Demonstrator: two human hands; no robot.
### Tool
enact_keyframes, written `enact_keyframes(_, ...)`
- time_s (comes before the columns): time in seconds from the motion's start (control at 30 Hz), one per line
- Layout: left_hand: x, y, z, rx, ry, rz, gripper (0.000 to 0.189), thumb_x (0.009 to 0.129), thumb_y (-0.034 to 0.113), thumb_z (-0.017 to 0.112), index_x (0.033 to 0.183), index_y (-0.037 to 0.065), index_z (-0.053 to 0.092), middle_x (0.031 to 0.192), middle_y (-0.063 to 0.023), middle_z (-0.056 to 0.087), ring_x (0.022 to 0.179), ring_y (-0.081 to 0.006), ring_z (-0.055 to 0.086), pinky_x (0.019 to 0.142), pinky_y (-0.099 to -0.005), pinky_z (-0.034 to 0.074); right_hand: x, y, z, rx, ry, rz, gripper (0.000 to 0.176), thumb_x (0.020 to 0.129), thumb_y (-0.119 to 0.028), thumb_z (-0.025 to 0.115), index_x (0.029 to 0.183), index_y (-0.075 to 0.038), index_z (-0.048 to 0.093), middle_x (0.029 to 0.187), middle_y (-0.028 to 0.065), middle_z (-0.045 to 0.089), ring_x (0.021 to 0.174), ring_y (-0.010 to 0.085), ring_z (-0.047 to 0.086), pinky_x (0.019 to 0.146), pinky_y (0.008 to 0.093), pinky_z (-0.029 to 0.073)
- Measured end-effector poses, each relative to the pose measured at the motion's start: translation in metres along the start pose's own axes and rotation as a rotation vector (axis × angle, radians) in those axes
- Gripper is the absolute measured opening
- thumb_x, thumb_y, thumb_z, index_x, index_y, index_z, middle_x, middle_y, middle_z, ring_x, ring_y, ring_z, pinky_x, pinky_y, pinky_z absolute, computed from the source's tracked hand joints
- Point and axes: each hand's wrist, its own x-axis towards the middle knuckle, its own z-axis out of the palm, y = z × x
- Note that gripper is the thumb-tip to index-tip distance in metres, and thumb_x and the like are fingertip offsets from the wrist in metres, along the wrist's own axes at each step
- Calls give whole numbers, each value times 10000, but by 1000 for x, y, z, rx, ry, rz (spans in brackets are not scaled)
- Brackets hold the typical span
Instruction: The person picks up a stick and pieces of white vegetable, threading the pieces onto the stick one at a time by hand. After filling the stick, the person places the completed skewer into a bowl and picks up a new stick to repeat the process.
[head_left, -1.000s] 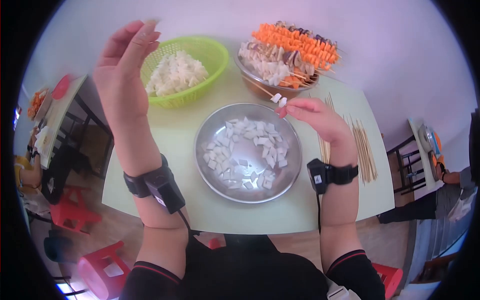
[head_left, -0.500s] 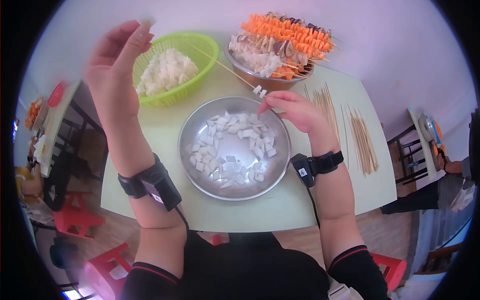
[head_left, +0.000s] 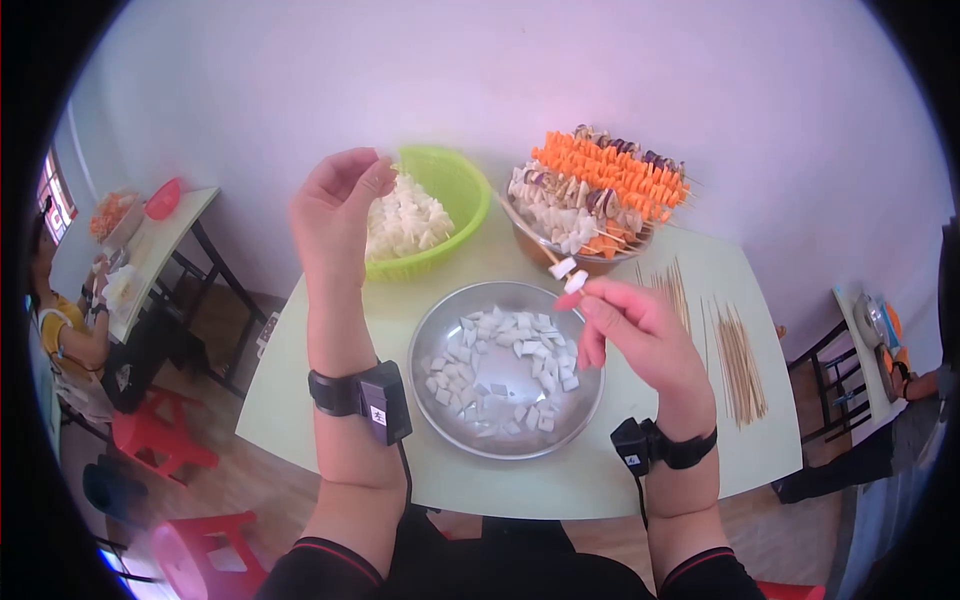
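Observation:
Raised in front of the green basket (head_left: 470,215), my left hand (head_left: 338,205) has thumb and fingers pinched together; what they hold, if anything, is too small to tell. My right hand (head_left: 645,325) pinches a thin wooden skewer (head_left: 546,252) near its lower end, over the right rim of the steel bowl (head_left: 425,420). Two white pieces (head_left: 568,275) are on the skewer beside the fingertips. Cut white pieces (head_left: 545,350) lie in the bowl. More white food (head_left: 408,218) is heaped in the basket.
Behind my right hand a metal bowl (head_left: 590,262) holds finished skewers (head_left: 615,175) of orange, white and purple-edged pieces. Bare sticks (head_left: 738,370) lie at the table's right. People sit or stand at side tables left and right. Red stools (head_left: 165,435) stand at the left.
The head view has shifted, so the table appears lower. My left hand is now nearer my right hand. The right hand has turned, and the skewer tilts more steeply.

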Motion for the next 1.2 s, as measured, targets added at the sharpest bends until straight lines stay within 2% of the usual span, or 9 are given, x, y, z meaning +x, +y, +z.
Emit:
enact_keyframes(0.27, 4, -2, -9, -52, 91, 0, 203, 829, 47, 658, 1000, -49, 604, 914, -105, 638, 832, -168, 633, 795, -271, 514, -15, -21, 8, -102, -51, 52, 223, 941, -153, 486, 974, 15, 628, 555, -16, 497, 508, 38, 470, 478, 196, 363)
enact_keyframes(0.4, 4, 0, -11, -91, 109, 23, 189, 817, 52, 671, 969, -44, 613, 887, -102, 639, 811, -166, 632, 768, -268, 517, -19, -25, 10, -132, -31, 40, 217, 935, -149, 494, 957, 13, 637, 550, -9, 503, 501, 36, 465, 467, 196, 345)
enact_keyframes(0.53, 4, 2, -11, -95, 92, 30, 188, 816, 53, 672, 965, -45, 613, 891, -101, 636, 810, -166, 632, 775, -265, 516, -19, -29, 12, -181, -14, 57, 259, 929, -138, 459, 954, 49, 636, 532, 3, 518, 486, 56, 458, 481, 196, 352)
enact_keyframes(0.6, 3, 4, -11, -91, 88, 30, 188, 816, 54, 672, 964, -46, 613, 894, -102, 635, 809, -165, 631, 775, -264, 517, -19, -27, 10, -166, -17, 43, 213, 936, -145, 495, 957, 9, 640, 556, -8, 508, 497, 34, 462, 462, 196, 345)
enact_keyframes(1.2, 3, 6, -9, -109, 64, 90, 165, 816, 53, 673, 947, -28, 611, 870, -83, 633, 819, -155, 628, 788, -265, 513, -22, -28, 8, -150, -13, 51, 212, 930, -142, 496, 939, 12, 642, 538, -14, 494, 483, 34, 446, 457, 197, 340)
